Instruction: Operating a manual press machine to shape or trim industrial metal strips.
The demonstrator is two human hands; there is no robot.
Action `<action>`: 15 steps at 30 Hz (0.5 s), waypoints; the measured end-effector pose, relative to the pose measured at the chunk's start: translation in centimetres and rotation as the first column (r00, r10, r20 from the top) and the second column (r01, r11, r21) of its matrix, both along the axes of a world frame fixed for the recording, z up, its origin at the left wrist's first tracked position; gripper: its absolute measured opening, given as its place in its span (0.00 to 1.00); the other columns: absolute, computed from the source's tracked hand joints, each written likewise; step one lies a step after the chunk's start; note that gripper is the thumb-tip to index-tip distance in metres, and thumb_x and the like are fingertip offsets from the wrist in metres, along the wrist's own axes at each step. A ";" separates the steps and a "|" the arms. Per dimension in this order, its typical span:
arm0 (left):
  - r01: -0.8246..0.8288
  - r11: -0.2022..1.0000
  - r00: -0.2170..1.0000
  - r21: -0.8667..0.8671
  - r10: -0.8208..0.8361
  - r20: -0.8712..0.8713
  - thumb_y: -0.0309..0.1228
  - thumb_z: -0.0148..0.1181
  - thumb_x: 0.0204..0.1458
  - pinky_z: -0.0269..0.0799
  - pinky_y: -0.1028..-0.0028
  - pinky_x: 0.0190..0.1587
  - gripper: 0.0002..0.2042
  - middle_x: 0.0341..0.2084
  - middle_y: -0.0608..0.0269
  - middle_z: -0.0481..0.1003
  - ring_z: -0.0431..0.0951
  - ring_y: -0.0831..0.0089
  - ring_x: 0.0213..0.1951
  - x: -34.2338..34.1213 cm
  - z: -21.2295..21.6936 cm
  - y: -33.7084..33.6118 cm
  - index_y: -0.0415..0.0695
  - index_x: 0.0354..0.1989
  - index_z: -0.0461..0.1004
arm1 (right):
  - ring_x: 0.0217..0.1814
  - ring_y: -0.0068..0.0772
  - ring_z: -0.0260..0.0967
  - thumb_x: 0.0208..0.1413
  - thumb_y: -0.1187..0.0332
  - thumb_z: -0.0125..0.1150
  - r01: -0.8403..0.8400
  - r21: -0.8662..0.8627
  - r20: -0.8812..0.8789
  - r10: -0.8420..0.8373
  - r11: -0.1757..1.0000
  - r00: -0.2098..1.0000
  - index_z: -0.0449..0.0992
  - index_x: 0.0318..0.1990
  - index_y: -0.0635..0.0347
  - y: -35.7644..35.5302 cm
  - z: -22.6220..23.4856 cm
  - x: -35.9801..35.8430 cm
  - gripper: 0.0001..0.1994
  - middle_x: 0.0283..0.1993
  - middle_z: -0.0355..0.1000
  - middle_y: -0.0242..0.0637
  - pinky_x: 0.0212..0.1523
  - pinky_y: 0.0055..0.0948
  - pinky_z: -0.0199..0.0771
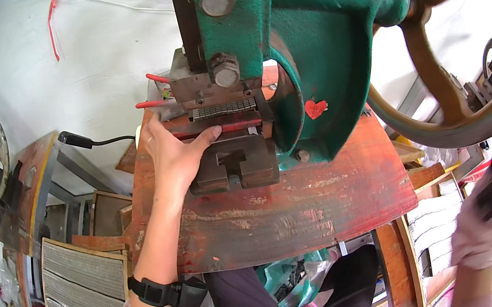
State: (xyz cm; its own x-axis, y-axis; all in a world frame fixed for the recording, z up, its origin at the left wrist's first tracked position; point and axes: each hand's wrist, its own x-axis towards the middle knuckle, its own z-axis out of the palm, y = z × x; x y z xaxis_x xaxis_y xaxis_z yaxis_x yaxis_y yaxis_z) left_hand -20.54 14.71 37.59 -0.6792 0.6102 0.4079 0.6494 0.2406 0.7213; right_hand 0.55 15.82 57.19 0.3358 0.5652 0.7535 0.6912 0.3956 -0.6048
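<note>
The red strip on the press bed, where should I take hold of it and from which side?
Take the red strip at its left end, coming from the left front, where the left hand already rests with the thumb lying along it. The green press frame closes off the right side, and the ram block hangs just above its middle.

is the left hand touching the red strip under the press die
Touching. The head view shows the left hand with its thumb lying along the red strip, no gap visible, in front of the green press.

Only label you've got is a little red heart sticker (315, 107) on the green press body (329, 27), right of centre frame. No packages, signs or screens.
</note>
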 end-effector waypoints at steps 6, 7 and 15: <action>0.057 0.984 0.958 0.169 -0.102 0.269 0.42 0.78 0.32 0.55 0.64 0.62 0.59 0.58 0.34 0.51 0.56 0.55 0.62 2.6 -1.1 2.5 0.26 0.61 0.36 | 0.23 0.17 0.63 0.54 0.65 0.62 -0.025 0.732 -0.201 0.251 0.681 0.947 0.66 0.47 0.68 9.8 -15.2 13.1 0.19 0.23 0.66 0.30 0.26 0.17 0.63; 0.086 0.979 0.952 0.183 -0.136 0.276 0.42 0.78 0.32 0.54 0.64 0.62 0.58 0.58 0.34 0.51 0.56 0.55 0.61 1.9 -1.3 2.1 0.26 0.61 0.36 | 0.24 0.18 0.62 0.55 0.66 0.61 -0.072 0.614 -0.246 0.277 0.786 0.929 0.66 0.47 0.67 8.5 -14.1 13.3 0.17 0.24 0.66 0.30 0.27 0.19 0.64; 0.108 0.980 0.986 0.170 -0.083 -0.147 0.40 0.74 0.38 0.52 0.59 0.61 0.48 0.53 0.37 0.58 0.57 0.47 0.56 2.1 -0.2 1.2 0.29 0.60 0.46 | 0.16 0.14 0.57 0.51 0.50 0.59 -0.125 0.031 0.137 0.119 0.992 0.983 0.72 0.28 0.55 6.8 2.7 18.9 0.17 0.16 0.60 0.24 0.20 0.16 0.53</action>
